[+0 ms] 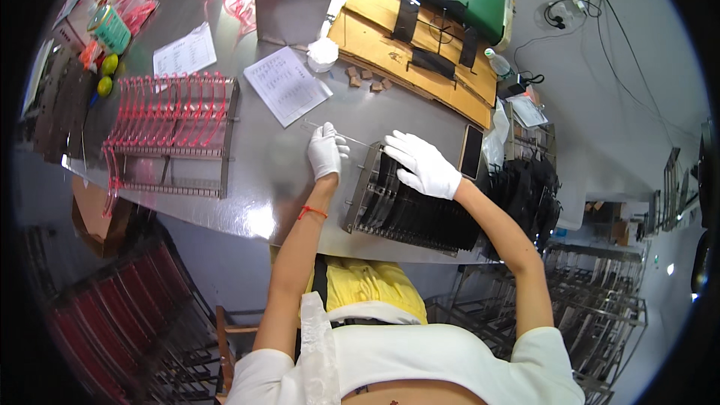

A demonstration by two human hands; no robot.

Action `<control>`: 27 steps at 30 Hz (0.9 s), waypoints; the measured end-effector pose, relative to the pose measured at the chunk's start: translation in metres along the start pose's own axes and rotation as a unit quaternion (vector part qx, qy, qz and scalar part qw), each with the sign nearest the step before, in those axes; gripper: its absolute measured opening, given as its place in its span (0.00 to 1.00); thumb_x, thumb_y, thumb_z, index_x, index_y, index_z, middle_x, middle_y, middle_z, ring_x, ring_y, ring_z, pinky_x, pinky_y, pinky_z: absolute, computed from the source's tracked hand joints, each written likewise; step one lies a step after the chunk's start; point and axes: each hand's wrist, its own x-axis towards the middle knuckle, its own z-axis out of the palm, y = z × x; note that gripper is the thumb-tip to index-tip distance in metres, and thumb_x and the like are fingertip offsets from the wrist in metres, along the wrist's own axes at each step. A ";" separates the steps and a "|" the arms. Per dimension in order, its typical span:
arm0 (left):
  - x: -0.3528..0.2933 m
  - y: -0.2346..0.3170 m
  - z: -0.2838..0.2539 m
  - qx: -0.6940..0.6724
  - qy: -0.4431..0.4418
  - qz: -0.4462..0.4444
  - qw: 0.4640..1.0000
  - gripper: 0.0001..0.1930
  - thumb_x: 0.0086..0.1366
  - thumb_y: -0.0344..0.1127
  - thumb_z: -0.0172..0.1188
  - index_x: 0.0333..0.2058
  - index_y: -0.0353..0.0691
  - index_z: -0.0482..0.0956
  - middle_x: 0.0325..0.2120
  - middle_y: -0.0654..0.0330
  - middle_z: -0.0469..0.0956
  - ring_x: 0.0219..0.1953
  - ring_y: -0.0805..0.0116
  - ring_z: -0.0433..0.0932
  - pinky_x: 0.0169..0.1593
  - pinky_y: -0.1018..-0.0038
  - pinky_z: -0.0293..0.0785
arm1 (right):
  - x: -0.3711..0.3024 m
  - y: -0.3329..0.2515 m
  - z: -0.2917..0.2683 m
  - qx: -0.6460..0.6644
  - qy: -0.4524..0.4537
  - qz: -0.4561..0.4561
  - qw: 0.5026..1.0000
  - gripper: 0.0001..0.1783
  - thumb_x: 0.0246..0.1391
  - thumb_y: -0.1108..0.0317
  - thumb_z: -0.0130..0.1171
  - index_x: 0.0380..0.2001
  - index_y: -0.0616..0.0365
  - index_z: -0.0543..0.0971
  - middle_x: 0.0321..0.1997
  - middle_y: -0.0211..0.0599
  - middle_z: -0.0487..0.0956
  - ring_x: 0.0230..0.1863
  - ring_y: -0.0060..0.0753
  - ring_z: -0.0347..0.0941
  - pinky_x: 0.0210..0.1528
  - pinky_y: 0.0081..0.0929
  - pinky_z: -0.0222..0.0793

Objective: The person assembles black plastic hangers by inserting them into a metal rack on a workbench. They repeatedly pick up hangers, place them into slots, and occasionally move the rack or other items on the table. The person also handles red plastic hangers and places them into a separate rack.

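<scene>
My left hand [327, 156], in a white glove, is closed around a thin metal rod [358, 141]. The rod's far end reaches the upper left corner of a metal rack [361, 187]. Curved black strips [420, 217] stand closely packed in that rack. Over its far side lies my gloved right hand [426, 166], fingers stretched out and thumb apart, touching the strips' upper ends. The undersides of those fingers are hidden. A second metal rack [226, 142], at the left, carries pink curved strips [172, 109].
Written sheets [286, 86] lie beyond my left hand, near a white crumpled lump [322, 54] and small brown blocks [376, 86]. Cardboard [367, 26] with black parts is at the far right. A phone [471, 151] lies beside my right hand; more black parts [525, 191] hang beyond it.
</scene>
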 end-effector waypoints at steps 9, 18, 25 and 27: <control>-0.006 0.000 0.008 -0.208 -0.083 -0.174 0.959 0.10 0.73 0.39 0.50 0.29 0.50 0.71 0.16 0.75 0.66 0.13 0.84 0.62 0.15 0.84 0.55 | -0.078 0.022 0.002 0.016 0.002 0.053 0.998 0.29 0.58 0.60 0.51 0.62 0.58 0.69 0.70 0.46 0.64 0.70 0.51 0.58 0.71 0.43 0.54; -0.011 -0.033 0.015 0.027 -0.143 -0.051 0.988 0.07 0.72 0.40 0.53 0.32 0.49 0.72 0.16 0.72 0.69 0.11 0.81 0.64 0.12 0.84 0.57 | -0.162 0.052 0.002 0.111 0.014 0.174 0.978 0.27 0.62 0.58 0.48 0.62 0.57 0.68 0.67 0.47 0.67 0.64 0.49 0.67 0.65 0.38 0.64; 0.012 -0.046 0.015 0.365 -0.184 0.131 0.903 0.12 0.72 0.45 0.49 0.34 0.44 0.73 0.16 0.64 0.71 0.14 0.72 0.71 0.18 0.76 0.67 | -0.169 0.058 0.014 0.139 0.033 0.216 0.966 0.24 0.65 0.55 0.44 0.61 0.49 0.71 0.53 0.49 0.79 0.52 0.52 0.75 0.56 0.39 0.70; 0.028 -0.057 0.005 0.555 -0.180 0.382 0.716 0.13 0.72 0.44 0.47 0.39 0.42 0.74 0.22 0.51 0.75 0.25 0.53 0.79 0.28 0.63 0.76 | -0.172 0.061 0.016 0.150 0.047 0.222 0.962 0.25 0.65 0.54 0.44 0.61 0.50 0.71 0.52 0.49 0.79 0.51 0.52 0.76 0.56 0.38 0.70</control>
